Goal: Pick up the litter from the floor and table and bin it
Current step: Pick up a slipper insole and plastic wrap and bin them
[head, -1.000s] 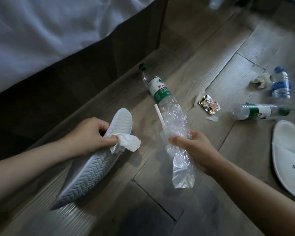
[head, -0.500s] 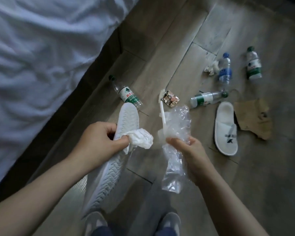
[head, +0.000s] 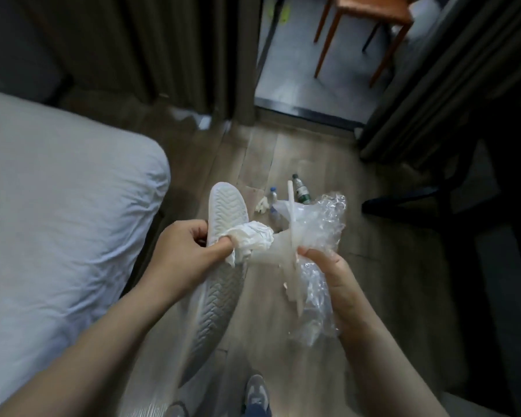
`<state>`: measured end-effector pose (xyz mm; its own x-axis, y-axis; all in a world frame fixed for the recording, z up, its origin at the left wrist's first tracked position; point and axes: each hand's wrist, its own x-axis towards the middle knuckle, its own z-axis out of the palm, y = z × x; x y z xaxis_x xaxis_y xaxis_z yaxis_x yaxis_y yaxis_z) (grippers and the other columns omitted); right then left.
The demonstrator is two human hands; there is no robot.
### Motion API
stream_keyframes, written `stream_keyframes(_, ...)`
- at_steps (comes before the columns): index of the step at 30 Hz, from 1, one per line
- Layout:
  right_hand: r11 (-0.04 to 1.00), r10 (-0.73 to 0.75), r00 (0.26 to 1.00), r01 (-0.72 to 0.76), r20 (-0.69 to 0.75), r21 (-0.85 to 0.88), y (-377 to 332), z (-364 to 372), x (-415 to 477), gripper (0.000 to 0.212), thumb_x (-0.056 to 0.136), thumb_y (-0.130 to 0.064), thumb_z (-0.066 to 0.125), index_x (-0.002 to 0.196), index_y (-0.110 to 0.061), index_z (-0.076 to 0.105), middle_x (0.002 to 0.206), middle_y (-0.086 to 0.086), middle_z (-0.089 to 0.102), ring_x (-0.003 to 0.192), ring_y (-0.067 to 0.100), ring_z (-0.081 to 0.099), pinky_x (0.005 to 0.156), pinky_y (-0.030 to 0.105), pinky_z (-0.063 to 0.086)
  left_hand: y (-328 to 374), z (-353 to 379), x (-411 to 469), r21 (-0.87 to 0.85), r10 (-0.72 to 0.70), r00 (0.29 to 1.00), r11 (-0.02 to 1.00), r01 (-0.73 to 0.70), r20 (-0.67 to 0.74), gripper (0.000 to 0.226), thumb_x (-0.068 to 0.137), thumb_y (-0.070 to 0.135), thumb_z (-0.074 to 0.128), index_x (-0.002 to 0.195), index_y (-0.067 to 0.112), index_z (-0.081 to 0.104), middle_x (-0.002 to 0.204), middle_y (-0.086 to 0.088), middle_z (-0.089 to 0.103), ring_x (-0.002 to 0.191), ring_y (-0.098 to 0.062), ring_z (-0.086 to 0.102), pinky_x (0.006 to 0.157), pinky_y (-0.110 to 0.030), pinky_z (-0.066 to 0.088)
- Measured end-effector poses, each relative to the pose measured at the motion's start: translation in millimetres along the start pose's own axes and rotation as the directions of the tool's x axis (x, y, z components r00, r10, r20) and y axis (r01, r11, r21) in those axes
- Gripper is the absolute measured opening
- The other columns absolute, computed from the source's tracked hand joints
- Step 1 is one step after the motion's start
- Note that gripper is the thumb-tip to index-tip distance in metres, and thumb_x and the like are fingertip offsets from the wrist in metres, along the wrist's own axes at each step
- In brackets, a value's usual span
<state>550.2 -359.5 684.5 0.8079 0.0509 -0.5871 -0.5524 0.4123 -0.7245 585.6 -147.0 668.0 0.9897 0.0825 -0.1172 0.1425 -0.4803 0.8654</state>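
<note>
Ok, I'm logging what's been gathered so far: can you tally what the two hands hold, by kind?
white slipper: 1, left hand
crumpled tissue: 1, left hand
crumpled clear plastic: 1, right hand
white stick: 1, right hand
Total: 4

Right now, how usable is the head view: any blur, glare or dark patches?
Head view: dim, brightest past the doorway around the orange chair; motion blur smears the lower end of the slipper; the tissue in the left hand and plastic wrap in the right hand are legible; far right is nearly black; no glare.
</note>
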Motion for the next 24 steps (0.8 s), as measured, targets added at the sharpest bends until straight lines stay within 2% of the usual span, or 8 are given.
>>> stream_keyframes(3, 0.995, -0.088, 0.996, 0.088, -0.005, 0.047, -55.5, 0.6, -62.9, 0.048, 0.072, -0.020, 0.067, 0.113, 0.003, 0.062, 0.082, 0.015, 0.071, 0.068, 0.023, 0.070, 0.056, 0.029, 0.056, 81.4, -12.3, -13.3, -0.059, 0.093, 0.993, 0.994, -0.089, 0.067, 0.016, 0.062, 0.039, 0.065, 0.064, 0.024, 0.069, 0.050, 0.006, 0.063, 0.043, 0.004, 0.050, 0.042, -0.016, 0.039)
stream_keyframes(7, 0.969, -0.219, 0.975, 0.223, -0.046, 0.106, -90.6, -0.5, -151.1, 0.026, 0.078, -0.019, 0.065, 0.099, -0.005, 0.071, 0.075, 0.012, 0.070, 0.061, 0.021, 0.068, 0.050, 0.028, 0.053, 156.5, -22.7, -42.8, -0.152, 0.233, 0.957, 0.966, -0.208, 0.173, 0.025, 0.065, 0.035, 0.065, 0.065, 0.010, 0.070, 0.057, -0.007, 0.066, 0.049, -0.004, 0.051, 0.047, -0.022, 0.040)
stream_keyframes(12, 0.910, -0.331, 0.901, 0.383, -0.280, 0.158, -81.9, 1.4, -263.8, 0.031, 0.072, -0.025, 0.066, 0.095, -0.005, 0.071, 0.075, 0.014, 0.070, 0.062, 0.021, 0.069, 0.050, 0.026, 0.053, 216.8, -30.8, -93.3, -0.253, 0.431, 0.819, 0.899, -0.357, 0.379, 0.032, 0.067, 0.034, 0.063, 0.063, 0.002, 0.065, 0.051, 0.003, 0.051, 0.049, -0.008, 0.042, 0.049, -0.023, 0.030)
stream_keyframes(14, 0.891, -0.357, 0.841, 0.437, -0.406, 0.123, -71.7, 2.5, -305.8, 0.042, 0.064, -0.029, 0.070, 0.098, -0.004, 0.070, 0.074, 0.012, 0.071, 0.062, 0.019, 0.070, 0.050, 0.024, 0.053, 234.9, -30.7, -116.3, -0.265, 0.508, 0.744, 0.861, -0.434, 0.434, 0.027, 0.069, 0.035, 0.063, 0.062, 0.009, 0.065, 0.047, 0.006, 0.054, 0.045, -0.005, 0.042, 0.044, -0.020, 0.030)
stream_keyframes(17, 0.851, -0.376, 0.713, 0.519, -0.592, 0.085, -49.7, 1.8, -370.0, 0.051, 0.056, -0.030, 0.073, 0.099, -0.003, 0.069, 0.077, 0.016, 0.072, 0.061, 0.022, 0.070, 0.048, 0.024, 0.052, 261.7, -22.2, -156.8, -0.299, 0.590, 0.611, 0.803, -0.516, 0.528, 0.027, 0.077, 0.032, 0.070, 0.057, 0.015, 0.068, 0.053, -0.003, 0.065, 0.046, -0.007, 0.050, 0.045, -0.023, 0.038)
stream_keyframes(19, 0.809, -0.382, 0.623, 0.583, -0.682, 0.080, -31.5, -0.3, -413.2, 0.045, 0.055, -0.028, 0.079, 0.095, -0.008, 0.072, 0.079, 0.017, 0.072, 0.062, 0.025, 0.070, 0.048, 0.027, 0.053, 279.1, -11.4, -189.9, -0.307, 0.642, 0.523, 0.748, -0.589, 0.560, 0.028, 0.076, 0.031, 0.067, 0.056, 0.012, 0.066, 0.053, -0.006, 0.063, 0.046, -0.007, 0.048, 0.045, -0.024, 0.037)
stream_keyframes(21, 0.752, -0.398, 0.536, 0.655, -0.745, 0.070, -10.4, -3.5, -457.9, 0.040, 0.059, -0.024, 0.082, 0.095, -0.010, 0.072, 0.080, 0.017, 0.072, 0.065, 0.026, 0.070, 0.052, 0.031, 0.054, 297.1, -1.2, -230.9, -0.342, 0.686, 0.429, 0.691, -0.637, 0.588, 0.024, 0.075, 0.031, 0.066, 0.055, 0.018, 0.066, 0.052, -0.001, 0.063, 0.043, -0.004, 0.047, 0.045, -0.020, 0.038)
stream_keyframes(24, 0.653, -0.401, 0.349, 0.757, -0.847, 0.002, 24.9, -9.6, -528.4, 0.039, 0.065, -0.024, 0.077, 0.102, -0.010, 0.073, 0.092, 0.018, 0.073, 0.078, 0.030, 0.071, 0.061, 0.035, 0.056, 319.0, 13.2, -301.3, -0.427, 0.719, 0.283, 0.631, -0.647, 0.634, 0.020, 0.076, 0.029, 0.067, 0.057, 0.026, 0.068, 0.052, 0.006, 0.065, 0.045, -0.006, 0.055, 0.043, -0.016, 0.042)
